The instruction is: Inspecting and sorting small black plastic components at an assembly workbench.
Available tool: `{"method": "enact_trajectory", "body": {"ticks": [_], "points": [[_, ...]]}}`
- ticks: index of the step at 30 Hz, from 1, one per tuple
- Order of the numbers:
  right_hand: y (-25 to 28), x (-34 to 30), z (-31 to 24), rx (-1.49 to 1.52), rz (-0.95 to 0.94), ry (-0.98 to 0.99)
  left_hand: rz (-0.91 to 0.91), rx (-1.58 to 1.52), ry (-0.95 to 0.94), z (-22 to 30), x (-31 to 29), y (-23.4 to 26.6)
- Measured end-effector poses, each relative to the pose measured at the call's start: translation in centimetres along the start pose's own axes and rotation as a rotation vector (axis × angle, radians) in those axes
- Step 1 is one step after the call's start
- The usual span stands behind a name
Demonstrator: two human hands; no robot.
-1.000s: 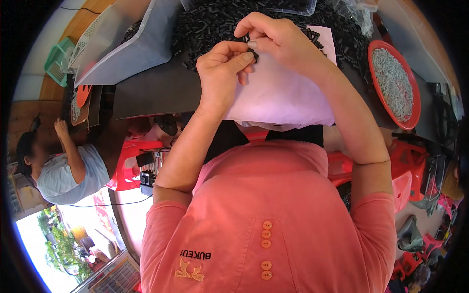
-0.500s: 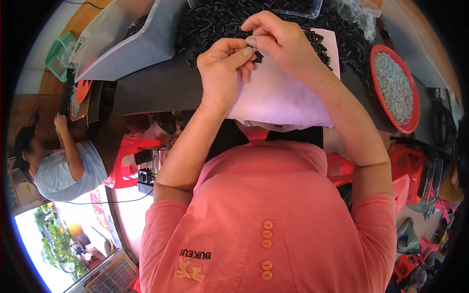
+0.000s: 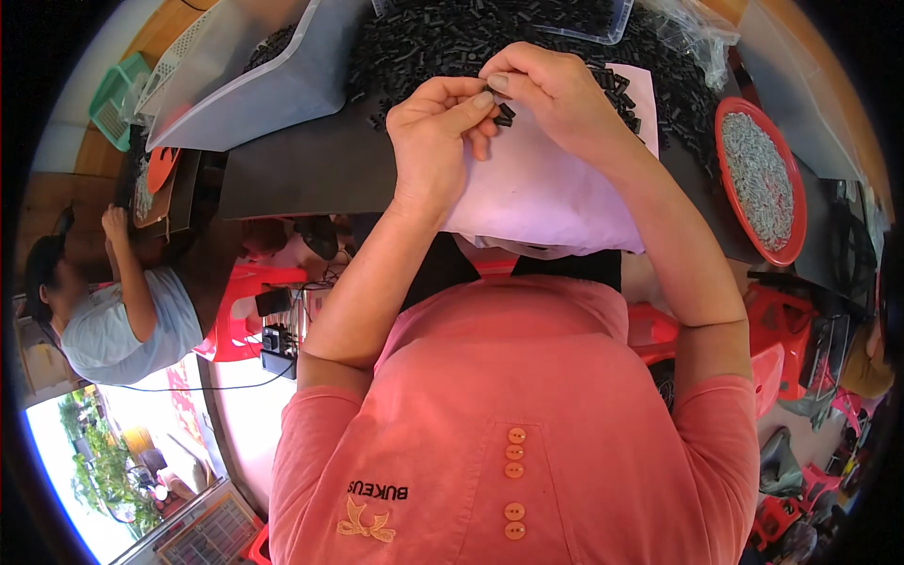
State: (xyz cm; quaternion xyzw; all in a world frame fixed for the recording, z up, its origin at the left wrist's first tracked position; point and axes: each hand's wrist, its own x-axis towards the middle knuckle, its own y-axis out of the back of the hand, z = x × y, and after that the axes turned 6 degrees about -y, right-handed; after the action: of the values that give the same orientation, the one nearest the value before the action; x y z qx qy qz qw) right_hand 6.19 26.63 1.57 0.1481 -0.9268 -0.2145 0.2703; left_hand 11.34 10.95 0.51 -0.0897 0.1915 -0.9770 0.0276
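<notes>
Close fingerwork here, we judge: our left hand (image 3: 428,132) seemingly pinches black pieces (image 3: 507,111) at its fingertips; our right hand (image 3: 562,102) curls nearly closed alongside, its hold unclear. Next calls for steadiness.

Table (image 3: 301,184) in front of the person. Cloth (image 3: 556,207) front centre, overlapping the table's near edge. Left hand (image 3: 438,127) and right hand (image 3: 565,104) over cloth's far half. Heap of parts (image 3: 443,47) behind hands; some loose parts (image 3: 617,94) on cloth's far right corner, beside right hand. Tub (image 3: 282,104) left of heap, more parts inside. Basin (image 3: 800,207) right of cloth, pins (image 3: 758,174) in it. Plastic bag (image 3: 702,42) behind basin. Basket (image 3: 118,108) far left, past tub. Co-worker (image 3: 132,320) at left.
</notes>
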Motion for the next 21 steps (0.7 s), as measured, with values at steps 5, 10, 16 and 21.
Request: {"method": "enact_trajectory", "body": {"ticks": [5, 10, 16, 21], "points": [[0.2, 0.0, -0.3, 0.111, -0.001, -0.093, -0.004, 0.009, -0.013, 0.0, -0.1, 0.0], [0.6, -0.1, -0.7, 0.009, -0.014, -0.089, -0.028, 0.013, -0.018, -0.1, -0.1, 0.0], [0.0, -0.2, -0.2, -0.229, 0.077, 0.108, -0.013, 0.065, -0.012, -0.1, -0.1, -0.1], [-0.5, -0.3, -0.1, -0.438, 0.162, 0.278, 0.003, 0.081, -0.019, 0.0, -0.3, -0.2]]}}
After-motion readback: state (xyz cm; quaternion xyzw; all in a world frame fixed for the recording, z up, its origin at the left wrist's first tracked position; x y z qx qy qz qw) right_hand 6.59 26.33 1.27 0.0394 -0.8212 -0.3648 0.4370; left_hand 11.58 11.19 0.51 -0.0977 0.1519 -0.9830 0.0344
